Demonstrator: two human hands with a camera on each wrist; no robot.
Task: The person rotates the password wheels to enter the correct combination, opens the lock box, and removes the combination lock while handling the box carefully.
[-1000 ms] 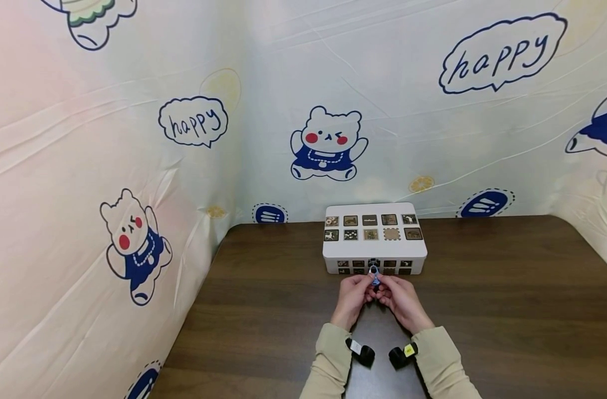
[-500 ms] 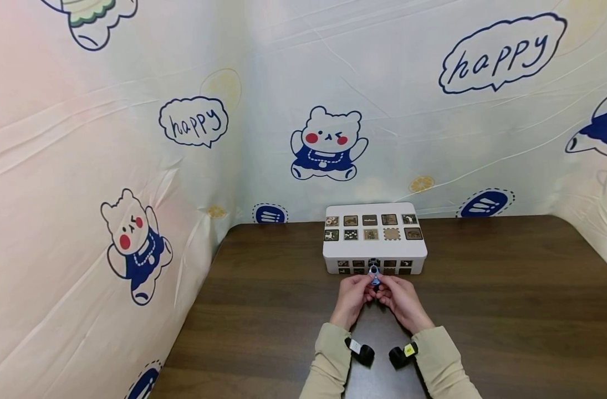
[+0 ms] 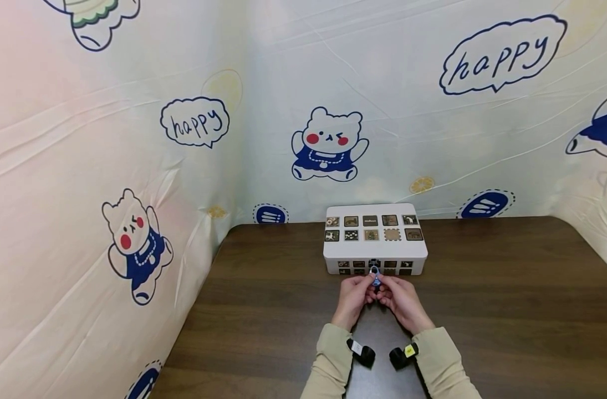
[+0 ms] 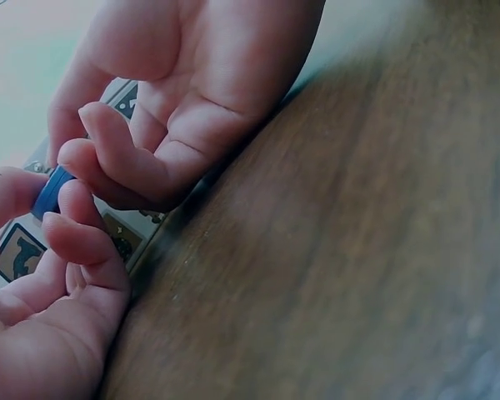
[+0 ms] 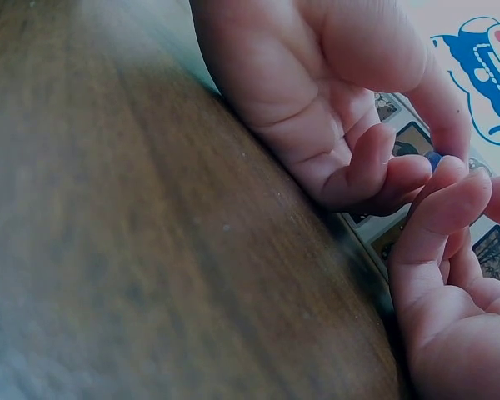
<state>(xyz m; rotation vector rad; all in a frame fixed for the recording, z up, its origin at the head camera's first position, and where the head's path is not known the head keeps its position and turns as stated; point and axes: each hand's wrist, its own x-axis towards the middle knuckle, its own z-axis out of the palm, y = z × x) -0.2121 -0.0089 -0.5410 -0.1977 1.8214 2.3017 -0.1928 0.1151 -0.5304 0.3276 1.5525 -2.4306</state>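
Observation:
In the head view both hands meet at the front of a white box (image 3: 373,249) covered with small square pictures. Between them is a small blue padlock (image 3: 376,280), its shackle upright against the latch (image 3: 375,262) on the box front. My left hand (image 3: 350,300) pinches the padlock from the left with thumb and fingertips. From the other side my right hand (image 3: 405,303) pinches it too. A blue edge of the padlock (image 4: 52,192) shows between the fingers in the left wrist view; curled fingers hide most of it in the right wrist view.
The box stands at the back of a dark wooden table (image 3: 263,310), close to a pale printed curtain (image 3: 263,138) with bears and speech bubbles. Black wrist cameras (image 3: 361,353) are strapped at both tan sleeves (image 3: 443,354).
The whole head view has shifted very slightly down and right. Both hands keep their place and grip at the padlock.

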